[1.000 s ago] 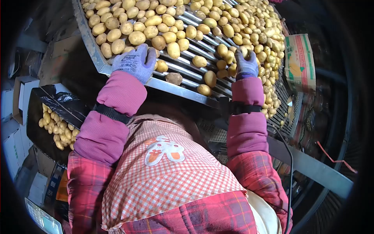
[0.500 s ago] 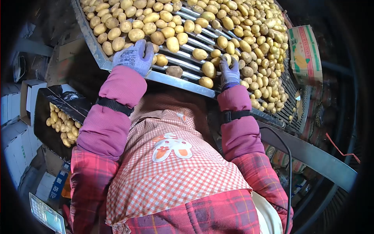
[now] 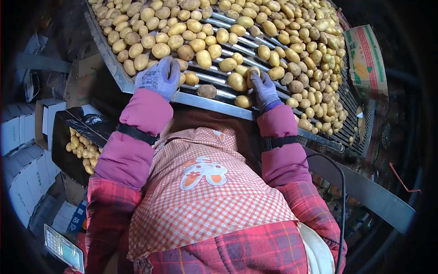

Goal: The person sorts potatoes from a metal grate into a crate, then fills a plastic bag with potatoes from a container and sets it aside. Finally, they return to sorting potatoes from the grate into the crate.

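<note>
My left hand (image 3: 159,78), in a grey-purple glove, rests at the near edge of the roller table (image 3: 200,102) beside several potatoes (image 3: 160,50). Its thumb and forefinger are apart with nothing between them; the other fingertips are hard to see. In my right hand (image 3: 265,89), gloved alike, a potato (image 3: 252,72) is gripped between thumb and fingers, just above the rollers. Close to that hand lie a yellow potato (image 3: 237,82) and another potato (image 3: 243,101) at the metal edge. A darker brown potato (image 3: 207,91) sits between the two hands.
Potatoes are heaped across the table's right side, by a printed carton (image 3: 366,61). At lower left stands a dark container (image 3: 61,150) holding potatoes, near white boxes (image 3: 27,182) and a device with a screen (image 3: 64,249). A black cable (image 3: 341,192) hangs at right.
My right hand has shifted slightly left over the rollers, its fingers now on a potato. My left hand stays at the table edge. The whole view has moved a little.
</note>
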The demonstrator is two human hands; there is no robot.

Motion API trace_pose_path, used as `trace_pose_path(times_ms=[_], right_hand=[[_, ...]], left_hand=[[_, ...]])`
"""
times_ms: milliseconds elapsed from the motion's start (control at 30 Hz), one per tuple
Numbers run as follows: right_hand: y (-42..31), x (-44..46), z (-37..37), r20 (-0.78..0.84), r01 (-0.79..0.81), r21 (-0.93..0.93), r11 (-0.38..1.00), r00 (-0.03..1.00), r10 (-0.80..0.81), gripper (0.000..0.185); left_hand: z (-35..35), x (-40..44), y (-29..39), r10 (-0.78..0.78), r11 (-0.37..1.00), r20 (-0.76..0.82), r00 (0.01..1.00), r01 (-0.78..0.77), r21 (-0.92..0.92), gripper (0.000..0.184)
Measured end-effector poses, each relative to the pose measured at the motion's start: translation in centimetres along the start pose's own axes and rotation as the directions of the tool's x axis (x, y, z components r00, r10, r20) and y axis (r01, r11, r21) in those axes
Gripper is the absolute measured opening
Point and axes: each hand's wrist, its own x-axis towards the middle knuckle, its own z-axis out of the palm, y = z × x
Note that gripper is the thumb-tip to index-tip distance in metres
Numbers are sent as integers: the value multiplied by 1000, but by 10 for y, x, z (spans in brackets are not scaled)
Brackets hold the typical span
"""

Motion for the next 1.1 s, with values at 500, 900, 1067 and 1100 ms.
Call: trace_pose_path(times_ms=[500,900,1067,1100], right_hand=[[-74,-25,83,210,311,-577,755,950,-231,61],[-76,33,83,688,-57,51,997,725,6,45],[-76,31,84,775,-428,356,830,632,-6,37],[-81,29,83,824,-500,325,802,566,19,40]], left_hand=[[-2,-3,-5,70,998,6,998,-70,-4,39],[-22,-6,-3,73,971,105,992,-46,-236,48],[-16,-3,-1,32,951,153,988,17,-307,50],[-14,-4,-1,14,909,147,989,49,-415,49]])
